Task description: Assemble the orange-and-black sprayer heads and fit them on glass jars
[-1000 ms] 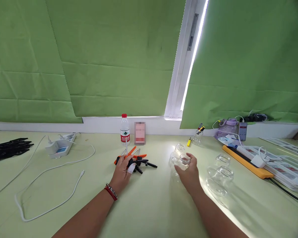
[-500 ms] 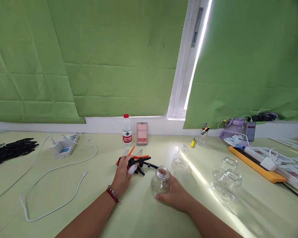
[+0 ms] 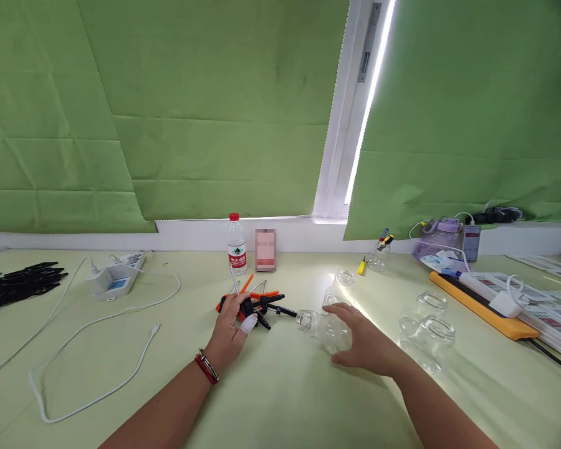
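My left hand (image 3: 231,324), with white tape on the thumb, is closed on a cluster of black-and-orange tools with thin metal rods (image 3: 257,304); their exact kind is unclear. My right hand (image 3: 362,337) grips a clear glass jar (image 3: 331,333) by its base end, thumb and fingers on either side. This jar is tipped on its side, its open mouth facing left near the tips of the black tools. Just behind it a second glass jar (image 3: 340,287) stands upright. Two more upright jars, a front jar (image 3: 434,346) and a back jar (image 3: 430,304), stand to the right.
A red-capped water bottle (image 3: 236,246) and a pink card-like panel (image 3: 265,251) stand against the wall. Yellow-handled tools (image 3: 386,242) lean in a small jar. White cables (image 3: 107,315) and black strips (image 3: 23,284) lie left. An orange-and-black bar (image 3: 484,305) lies right.
My right hand took a jar from beside the upright one, brought it left, then tipped it sideways and drew back slightly right. My left hand has stayed on the tools.
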`<state>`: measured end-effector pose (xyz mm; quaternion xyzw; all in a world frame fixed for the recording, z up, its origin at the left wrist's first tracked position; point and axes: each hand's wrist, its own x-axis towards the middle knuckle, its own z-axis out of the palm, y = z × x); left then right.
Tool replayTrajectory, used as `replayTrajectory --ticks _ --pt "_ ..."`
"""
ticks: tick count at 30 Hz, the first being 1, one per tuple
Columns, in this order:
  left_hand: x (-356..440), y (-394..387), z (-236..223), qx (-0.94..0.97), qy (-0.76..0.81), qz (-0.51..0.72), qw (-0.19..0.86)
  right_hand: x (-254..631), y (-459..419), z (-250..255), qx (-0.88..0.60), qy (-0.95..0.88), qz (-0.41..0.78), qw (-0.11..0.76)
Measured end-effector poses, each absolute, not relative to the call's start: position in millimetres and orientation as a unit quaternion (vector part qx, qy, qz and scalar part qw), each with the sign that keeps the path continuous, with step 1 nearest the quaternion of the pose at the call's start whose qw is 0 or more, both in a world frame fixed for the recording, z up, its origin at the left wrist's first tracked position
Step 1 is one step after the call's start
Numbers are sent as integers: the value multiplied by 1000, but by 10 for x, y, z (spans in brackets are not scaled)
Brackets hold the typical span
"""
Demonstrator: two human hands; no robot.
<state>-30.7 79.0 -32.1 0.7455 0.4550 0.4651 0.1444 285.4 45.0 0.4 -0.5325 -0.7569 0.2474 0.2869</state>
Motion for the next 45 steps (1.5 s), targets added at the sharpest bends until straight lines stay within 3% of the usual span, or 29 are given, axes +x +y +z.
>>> replayTrajectory --ticks 4,10,16,22,30,45 --pt "-327 805 -326 748 444 467 161 2926 476 35 -530 -718 310 327" --pt "-310 761 -278 698 394 501 325 2844 541 56 -492 -571 487 441" --pt "-206 635 -182 665 380 490 416 2688 552 -16 -454 -438 559 538" --pt "-87 464 -17 670 349 458 468 2558 417 84 -405 -439 584 549" --pt "8 295 203 680 362 437 464 2503 281 158 -369 -460 593 549" --pt "23 244 -46 673 357 456 460 2310 190 87 -370 -488 573 544"
